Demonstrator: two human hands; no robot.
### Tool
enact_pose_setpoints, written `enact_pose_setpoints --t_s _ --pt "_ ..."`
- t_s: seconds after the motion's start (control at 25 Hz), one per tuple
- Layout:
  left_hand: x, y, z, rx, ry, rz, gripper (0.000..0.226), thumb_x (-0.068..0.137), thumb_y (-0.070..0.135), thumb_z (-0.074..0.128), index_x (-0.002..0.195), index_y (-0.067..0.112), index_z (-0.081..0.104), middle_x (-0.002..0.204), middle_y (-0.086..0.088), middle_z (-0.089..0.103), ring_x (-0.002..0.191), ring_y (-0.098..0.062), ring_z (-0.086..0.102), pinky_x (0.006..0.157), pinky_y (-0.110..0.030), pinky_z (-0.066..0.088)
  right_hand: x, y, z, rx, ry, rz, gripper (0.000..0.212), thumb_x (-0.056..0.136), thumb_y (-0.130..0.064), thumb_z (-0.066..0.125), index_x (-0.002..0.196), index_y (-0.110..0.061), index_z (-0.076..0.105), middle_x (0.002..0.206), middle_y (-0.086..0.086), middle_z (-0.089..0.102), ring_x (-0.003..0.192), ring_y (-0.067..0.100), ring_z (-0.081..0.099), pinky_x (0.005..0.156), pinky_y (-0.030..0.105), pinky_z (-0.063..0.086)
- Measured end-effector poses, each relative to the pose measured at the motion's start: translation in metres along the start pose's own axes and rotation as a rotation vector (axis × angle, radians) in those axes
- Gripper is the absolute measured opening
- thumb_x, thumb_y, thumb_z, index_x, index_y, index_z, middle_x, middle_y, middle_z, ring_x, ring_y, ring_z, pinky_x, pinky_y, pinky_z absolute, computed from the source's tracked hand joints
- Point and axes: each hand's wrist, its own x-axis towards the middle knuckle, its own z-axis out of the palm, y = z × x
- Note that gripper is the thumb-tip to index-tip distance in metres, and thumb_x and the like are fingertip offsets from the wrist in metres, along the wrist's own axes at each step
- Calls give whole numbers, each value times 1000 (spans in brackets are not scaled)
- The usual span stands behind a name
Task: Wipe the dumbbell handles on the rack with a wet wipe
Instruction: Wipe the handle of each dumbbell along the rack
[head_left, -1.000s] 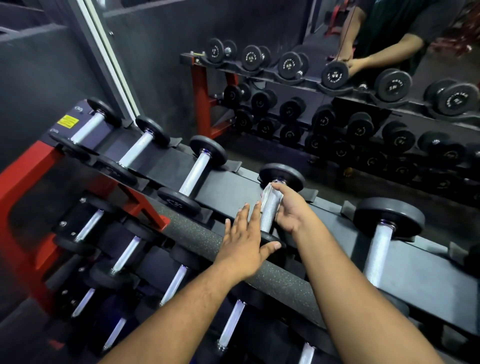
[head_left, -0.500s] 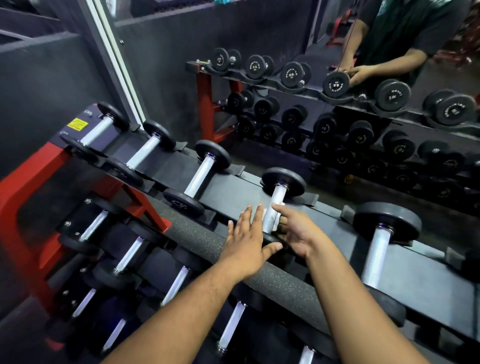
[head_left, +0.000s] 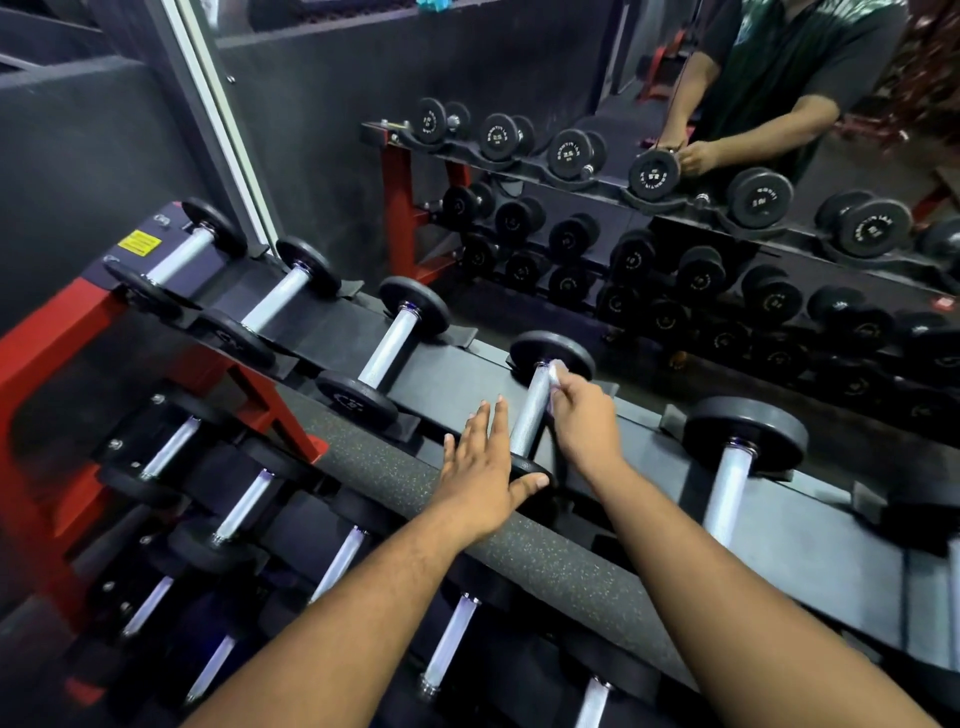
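Right hand (head_left: 584, 415) higher now — one wipe (head_left: 558, 371), one handle (head_left: 530, 415)

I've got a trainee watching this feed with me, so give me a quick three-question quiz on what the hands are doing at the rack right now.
1. True or false: the right hand holds the wipe near the far end of the handle.
2. What is the left hand doing?
A. gripping the wipe
B. lying flat with straight fingers beside the handle, thumb on the near plate
C. lifting a dumbbell off the rack
3. Fill in: the top-row dumbbell to the right has ___ hand on it.

Key: 1 true; 2 B; 3 no
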Motion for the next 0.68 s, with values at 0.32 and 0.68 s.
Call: enact_pose_setpoints --t_s 0.32,0.68 --pt "0 2 1 -7 0 1 103 98 59 47 152 26 -34 163 -1 -34 150 -16 -29 122 -44 -18 16 18 -28 -1220 -307 -933 55 93 -23 29 138 -13 58 142 10 57 136 29 50 114 49 36" --pt "1 0 1 -23 7 9 102 98 59 48 153 27 -32 164 0 -31 150 -15 -27 122 -45 -17 18 13 -30 -833 -697 -980 53 97 -24 42 149 -14 45 158 8 39 149 25 29 122 40 13"
